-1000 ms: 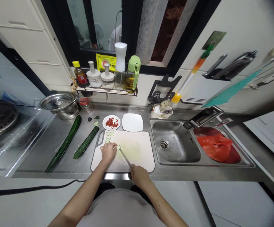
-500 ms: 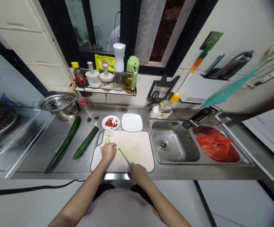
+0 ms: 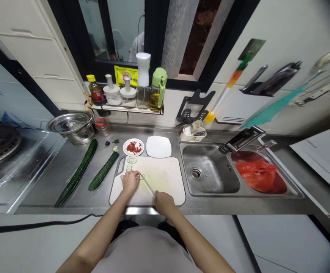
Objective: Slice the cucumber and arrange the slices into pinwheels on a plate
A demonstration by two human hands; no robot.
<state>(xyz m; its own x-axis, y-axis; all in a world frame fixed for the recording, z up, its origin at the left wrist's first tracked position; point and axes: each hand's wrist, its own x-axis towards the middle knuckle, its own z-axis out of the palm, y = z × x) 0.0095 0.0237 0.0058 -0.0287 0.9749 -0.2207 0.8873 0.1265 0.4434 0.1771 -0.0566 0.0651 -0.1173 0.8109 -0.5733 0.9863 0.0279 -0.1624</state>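
Note:
My left hand [image 3: 130,181] rests curled on the white cutting board [image 3: 165,185], fingers pressed on a short piece of cucumber that is mostly hidden under them. My right hand [image 3: 164,202] is closed round the handle of a knife [image 3: 148,185]; its blade points up-left to a cut cucumber slice [image 3: 142,176] right beside my left fingertips. Several round slices [image 3: 130,163] lie at the board's top left corner.
Two cucumbers [image 3: 76,173] [image 3: 104,170] lie on the steel counter left of the board. A small plate of red bits [image 3: 133,147] and a white square plate [image 3: 158,146] sit behind it. A lidded pot [image 3: 71,126] is far left, the sink [image 3: 210,174] right.
My right hand and the knife have shifted slightly left and forward along the board. My left hand holds its place on the cucumber.

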